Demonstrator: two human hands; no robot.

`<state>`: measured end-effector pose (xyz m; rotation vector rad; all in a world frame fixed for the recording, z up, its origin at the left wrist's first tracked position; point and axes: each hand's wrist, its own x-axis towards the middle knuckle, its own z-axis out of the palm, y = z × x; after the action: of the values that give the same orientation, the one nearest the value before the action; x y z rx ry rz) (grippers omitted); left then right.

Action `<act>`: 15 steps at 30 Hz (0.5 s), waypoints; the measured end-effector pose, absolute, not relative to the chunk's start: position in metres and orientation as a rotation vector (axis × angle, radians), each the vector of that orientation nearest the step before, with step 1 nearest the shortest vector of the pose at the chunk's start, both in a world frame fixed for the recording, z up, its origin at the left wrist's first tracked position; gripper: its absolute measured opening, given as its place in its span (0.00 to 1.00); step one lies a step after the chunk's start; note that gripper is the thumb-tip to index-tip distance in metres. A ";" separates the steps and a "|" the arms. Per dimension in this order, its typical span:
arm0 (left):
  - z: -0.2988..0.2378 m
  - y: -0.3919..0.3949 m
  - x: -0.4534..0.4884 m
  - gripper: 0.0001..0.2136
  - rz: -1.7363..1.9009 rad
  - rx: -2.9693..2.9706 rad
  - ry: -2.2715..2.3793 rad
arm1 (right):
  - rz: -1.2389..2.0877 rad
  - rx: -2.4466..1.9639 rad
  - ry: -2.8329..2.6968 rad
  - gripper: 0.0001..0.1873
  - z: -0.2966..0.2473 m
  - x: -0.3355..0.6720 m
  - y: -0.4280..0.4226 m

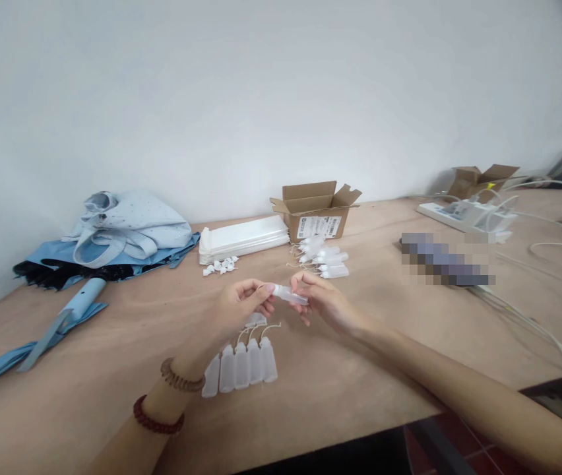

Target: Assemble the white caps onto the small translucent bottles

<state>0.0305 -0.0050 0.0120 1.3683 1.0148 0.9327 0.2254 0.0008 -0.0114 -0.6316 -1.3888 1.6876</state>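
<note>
Between my two hands lies a small translucent plastic bottle (289, 295), held nearly level above the table. My left hand (249, 300) pinches its white neck end. Closed round the other end, its base, are the fingers of my right hand (318, 293). Below my left hand several like bottles (247, 363) lie in a row with thin curved white tubes at their tops; my left wrist partly hides the leftmost. More such bottles (328, 257) lie in a loose heap beyond my right hand. A little pile of white caps (219, 266) sits past my left hand.
An open cardboard box (318, 214) stands near the wall beside a stack of white packets (244, 237). At left lie a blue umbrella (80, 300) and a pale blue cloth bag (130, 224). At right are a blurred-out flat object (444, 260), a power strip (469, 216) and cables.
</note>
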 end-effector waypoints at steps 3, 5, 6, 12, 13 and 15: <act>0.011 -0.005 0.030 0.13 0.863 1.465 1.028 | 1.658 -0.662 -1.416 0.04 -0.012 0.227 0.002; 0.009 -0.004 0.029 0.13 0.866 1.547 1.025 | 1.645 -0.686 -1.415 0.04 -0.012 0.228 0.003; 0.009 -0.004 0.028 0.13 0.879 1.580 1.014 | 1.641 -0.692 -1.412 0.04 -0.012 0.228 0.003; 0.008 -0.004 0.027 0.13 0.899 1.662 0.995 | 1.637 -0.667 -1.423 0.03 -0.011 0.228 0.005; 0.008 -0.004 0.027 0.14 0.872 1.658 1.024 | 1.632 -0.669 -1.428 0.03 -0.011 0.228 0.005; 0.008 -0.004 0.028 0.16 0.815 1.640 1.063 | 1.627 -0.686 -1.438 0.03 -0.010 0.228 0.004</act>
<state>0.0277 -0.0038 0.0082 1.6396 1.0634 0.8149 0.2280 0.0043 -0.0098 -0.6863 -1.4385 1.6272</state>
